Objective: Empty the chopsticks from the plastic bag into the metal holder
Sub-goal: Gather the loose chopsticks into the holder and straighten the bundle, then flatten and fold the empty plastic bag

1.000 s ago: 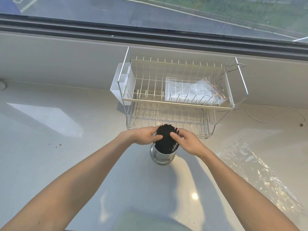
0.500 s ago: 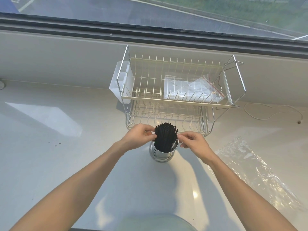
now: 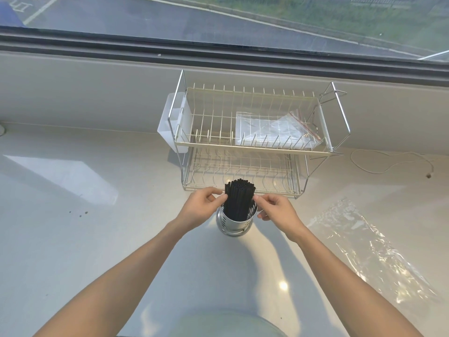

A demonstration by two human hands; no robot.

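A tight bundle of black chopsticks stands upright in the round metal holder on the white counter. My left hand is at the bundle's left side, thumb and forefinger pinched against its edge. My right hand mirrors it on the right side, fingertips touching the bundle just above the holder's rim. An empty, crinkled clear plastic bag lies flat on the counter to the right.
A two-tier wire dish rack stands just behind the holder, with a zip bag on its upper tier and a white plastic cup hung on its left side. A thin white cord lies at the right. The window sill runs behind.
Both hands have slid off the top of the chopstick bundle and moved apart to its sides. The chopsticks' tips, covered a second ago, are now in full view.
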